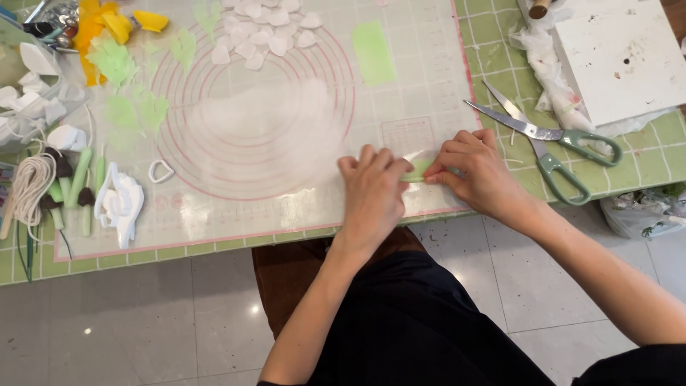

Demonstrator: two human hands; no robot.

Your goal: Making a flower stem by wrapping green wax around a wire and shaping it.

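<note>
The mat [300, 143] was the landmark, a translucent sheet with pink rings on a green grid table [643, 154].

At the mat's far left edge lay a coil of cord [28, 187], green stems [78, 179] with dark tips, and white cutters [120, 201]. A small heart cutter [160, 171] sat on the mat just right of those. At the mat's upper left were yellow pieces [107, 25] and green leaves [118, 64]. White petals [268, 28] were piled at the mat's top centre, partly cut off by the frame. A pale green slab [373, 51] lay on the mat's upper right.

At the mat's lower right edge, the left hand [371, 193] lay flat, palm down, fingers together, pressing on a small green strip [416, 171]. The right hand [475, 171] pinched the strip's other end between thumb and fingertips, fingers curled. The strip was mostly covered by both hands; its shape was hard to make out. A thin clear film seemed to lie over it, unclear.

Right of the mat, just beside the right hand, lay open scissors [550, 143] with green handles. Beyond them sat a white board [622, 53] over crumpled tissue [550, 64]. A plastic bag [643, 211] showed below the table edge, cut off at the right.
</note>
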